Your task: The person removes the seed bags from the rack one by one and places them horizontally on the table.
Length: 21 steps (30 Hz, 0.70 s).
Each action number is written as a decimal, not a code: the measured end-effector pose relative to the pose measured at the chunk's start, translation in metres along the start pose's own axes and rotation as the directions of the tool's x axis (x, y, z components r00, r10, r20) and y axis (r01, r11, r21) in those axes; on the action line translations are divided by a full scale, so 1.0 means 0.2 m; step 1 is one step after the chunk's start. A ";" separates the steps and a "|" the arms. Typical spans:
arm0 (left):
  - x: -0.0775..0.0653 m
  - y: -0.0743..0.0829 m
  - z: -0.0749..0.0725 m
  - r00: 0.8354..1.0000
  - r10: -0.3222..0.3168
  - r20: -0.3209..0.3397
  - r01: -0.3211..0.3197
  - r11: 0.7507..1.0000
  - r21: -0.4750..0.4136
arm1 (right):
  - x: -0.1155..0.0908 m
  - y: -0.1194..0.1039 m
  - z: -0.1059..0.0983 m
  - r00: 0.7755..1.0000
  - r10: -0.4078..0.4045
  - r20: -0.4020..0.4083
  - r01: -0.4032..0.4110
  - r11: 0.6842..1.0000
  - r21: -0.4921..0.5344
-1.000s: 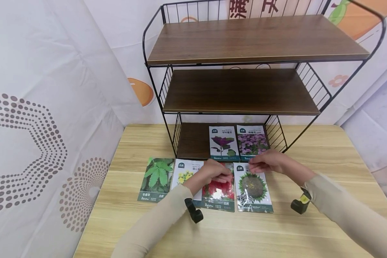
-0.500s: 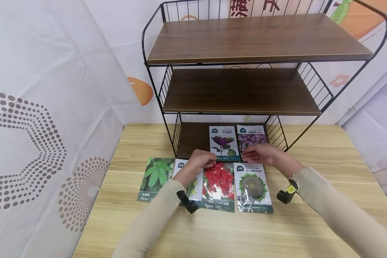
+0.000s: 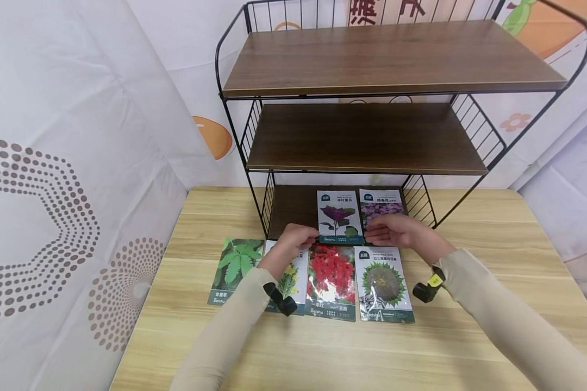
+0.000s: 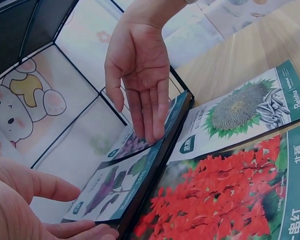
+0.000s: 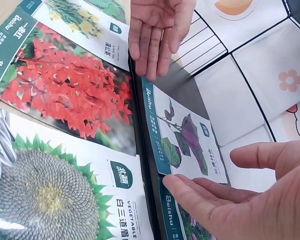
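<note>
Two seed packets lie side by side on the bottom shelf: a purple-leaf packet [image 3: 341,217] and a purple-flower packet [image 3: 378,202]. My left hand [image 3: 293,239], fingers extended, is at the front left of the purple-leaf packet. Over the front of the purple-flower packet, partly covering it, is my right hand [image 3: 391,231], its fingers straight and close to the purple-leaf packet's lower right corner [image 5: 166,167]. The palms face each other across the purple-leaf packet, and neither hand grips anything. A red-flower packet [image 3: 331,277] and a sunflower packet [image 3: 383,282] lie below on the table.
A yellow-flower packet [image 3: 295,279], partly under the left arm, and a green-leaf packet [image 3: 233,266] lie at the left. The black wire rack has a middle shelf [image 3: 362,136] and a top shelf [image 3: 386,57] above the hands. Wire side panels [image 3: 419,202] flank the bottom shelf.
Both hands have moved forward from over the front packets to the bottom shelf's front edge. The left hand also shifted left, uncovering the red-flower packet. The packets stay where they were.
</note>
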<state>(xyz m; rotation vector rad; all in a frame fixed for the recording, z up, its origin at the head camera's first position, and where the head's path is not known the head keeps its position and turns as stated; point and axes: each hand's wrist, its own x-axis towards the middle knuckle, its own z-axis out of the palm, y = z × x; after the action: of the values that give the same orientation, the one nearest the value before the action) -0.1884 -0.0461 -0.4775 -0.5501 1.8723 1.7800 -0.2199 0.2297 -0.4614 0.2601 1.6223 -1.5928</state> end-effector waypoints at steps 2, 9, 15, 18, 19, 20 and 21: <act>0.01 0.00 0.00 1.000 -0.005 -0.002 0.005 1.000 -0.007 | 0.00 -0.01 0.00 1.000 0.003 0.002 -0.003 1.000 0.007; 0.02 0.00 0.00 1.000 -0.012 0.011 0.013 0.999 -0.043 | -0.01 -0.02 0.02 1.000 0.020 -0.007 -0.019 1.000 0.018; 0.02 0.00 0.01 1.000 -0.016 0.015 0.017 0.999 -0.049 | 0.00 -0.01 0.03 0.999 0.023 -0.022 -0.022 0.999 0.035; 0.02 0.00 0.01 1.000 -0.019 0.005 0.019 0.998 -0.051 | 0.02 -0.01 0.03 0.999 0.026 -0.027 -0.025 0.999 0.033; 0.02 0.00 0.00 1.000 -0.021 0.002 0.021 0.998 -0.053 | 0.02 -0.01 0.03 0.999 0.026 -0.026 -0.025 0.999 0.034; 0.02 0.00 0.00 1.000 -0.023 -0.001 0.023 0.998 -0.056 | 0.02 -0.01 0.03 0.999 0.025 -0.026 -0.024 0.999 0.034; 0.02 -0.01 0.00 1.000 -0.024 -0.005 0.023 0.998 -0.058 | 0.02 -0.01 0.03 0.999 0.026 -0.026 -0.025 0.999 0.034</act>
<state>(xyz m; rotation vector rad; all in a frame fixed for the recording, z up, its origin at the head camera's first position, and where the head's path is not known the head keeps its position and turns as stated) -0.1914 -0.0455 -0.4810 -0.5963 1.8154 1.8239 -0.2209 0.2215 -0.4625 0.3194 1.6068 -1.6051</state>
